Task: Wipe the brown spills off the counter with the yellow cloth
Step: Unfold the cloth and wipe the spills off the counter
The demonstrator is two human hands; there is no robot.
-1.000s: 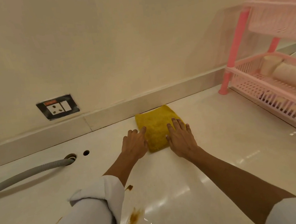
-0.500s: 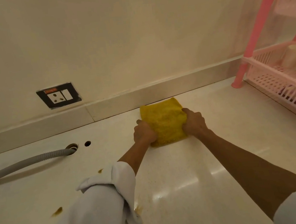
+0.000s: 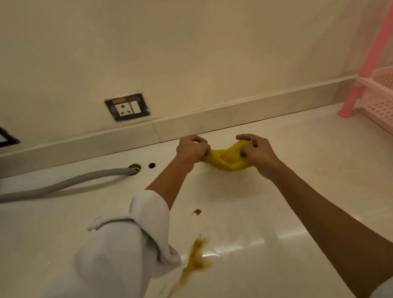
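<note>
Both my hands pinch the yellow cloth, left hand and right hand bunching its soft ends just above the glossy desk, near the back ledge. Brown spills lie on open surface nearer me. A grey ribbed hose runs left; a pink plastic rack crowds the right edge.

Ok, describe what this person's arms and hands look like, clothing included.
Both hands are bare, with no gloves, rings or watch visible. The left hand extends from a white sleeve rolled up in a bunched cuff. The right hand has a bare forearm; white fabric shows only at the frame's bottom edge.
</note>
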